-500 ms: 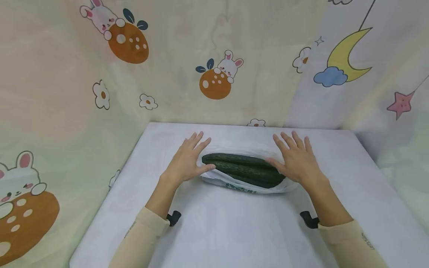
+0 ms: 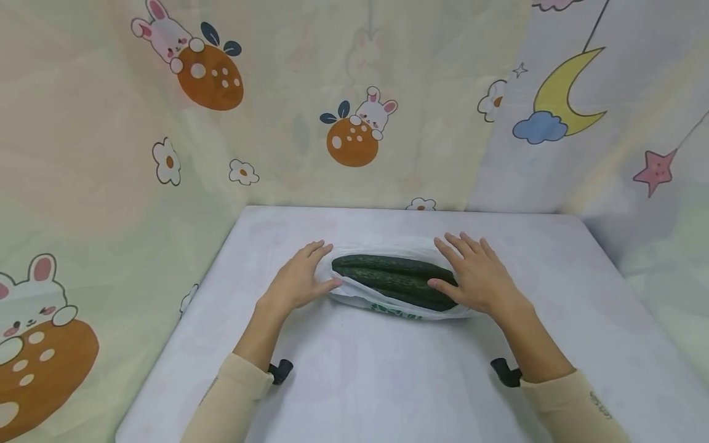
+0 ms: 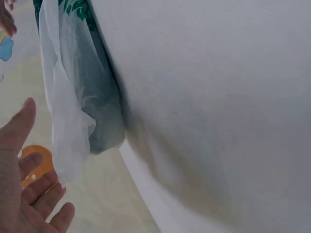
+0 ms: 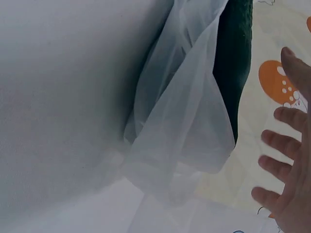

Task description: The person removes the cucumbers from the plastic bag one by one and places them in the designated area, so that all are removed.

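Dark green cucumbers (image 2: pixel 393 280) lie side by side in a white plastic bag (image 2: pixel 360 300) with green print, in the middle of the table in the head view. The bag is open along its top, so the cucumbers show. My left hand (image 2: pixel 296 278) is at the bag's left end, fingers spread and holding nothing. Over the right end hovers my right hand (image 2: pixel 479 277), its fingers apart and its thumb in front of the cucumbers. In the left wrist view the bag (image 3: pixel 73 97) stands apart from the fingers. A gap also separates bag (image 4: pixel 180 116) and fingers in the right wrist view.
A white-covered table (image 2: pixel 382 381) carries the bag. Behind it and at both sides hangs a pale curtain (image 2: pixel 299 74) printed with rabbits, flowers and a moon. Black mounts (image 2: pixel 281 371) show at both wrists by the beige sleeves (image 2: pixel 232 394).
Both hands have come lower and nearer the bag's ends, the right one shifting slightly left. The bag and cucumbers look about the same. The head view has tilted a little.
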Motion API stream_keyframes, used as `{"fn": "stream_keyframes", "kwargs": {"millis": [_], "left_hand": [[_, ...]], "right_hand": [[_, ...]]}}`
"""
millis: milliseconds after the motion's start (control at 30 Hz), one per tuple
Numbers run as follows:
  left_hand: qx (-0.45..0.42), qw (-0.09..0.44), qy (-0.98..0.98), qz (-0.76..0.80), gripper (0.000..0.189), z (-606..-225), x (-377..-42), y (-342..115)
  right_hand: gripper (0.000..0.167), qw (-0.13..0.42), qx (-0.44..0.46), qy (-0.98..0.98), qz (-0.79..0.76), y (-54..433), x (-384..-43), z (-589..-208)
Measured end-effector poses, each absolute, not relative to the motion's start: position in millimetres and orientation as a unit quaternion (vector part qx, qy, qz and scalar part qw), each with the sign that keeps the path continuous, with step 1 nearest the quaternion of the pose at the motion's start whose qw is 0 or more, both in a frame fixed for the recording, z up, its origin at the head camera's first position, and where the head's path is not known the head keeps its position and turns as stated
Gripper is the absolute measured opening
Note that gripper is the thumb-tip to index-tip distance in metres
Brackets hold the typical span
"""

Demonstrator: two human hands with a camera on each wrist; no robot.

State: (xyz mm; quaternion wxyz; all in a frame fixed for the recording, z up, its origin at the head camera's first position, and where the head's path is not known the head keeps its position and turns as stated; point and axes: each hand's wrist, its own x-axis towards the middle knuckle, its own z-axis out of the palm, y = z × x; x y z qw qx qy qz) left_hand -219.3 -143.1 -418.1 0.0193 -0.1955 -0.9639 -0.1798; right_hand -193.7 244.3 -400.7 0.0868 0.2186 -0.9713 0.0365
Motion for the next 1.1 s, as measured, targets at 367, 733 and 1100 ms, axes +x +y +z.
{"fn": "stream_keyframes", "kwargs": {"millis": [367,733,1100], "left_hand": [[-0.182,0.058,-0.955,-0.227,0.072,-432.2,-215.6,-150.4],[-0.155,0.071,-0.938,-0.303,0.050,-443.1,-212.4,-149.8],[-0.124,0.024,-0.936,-0.328,0.046,-452.5,-213.8,-151.7]], "right_hand": [[0.080,0.088,0.259,-0.956,0.105,233.5,-191.0,-412.3],[0.074,0.044,0.271,-0.947,0.166,211.6,-195.2,-421.1],[0.072,0.013,0.273,-0.941,0.199,202.7,-199.1,-430.4]]}}
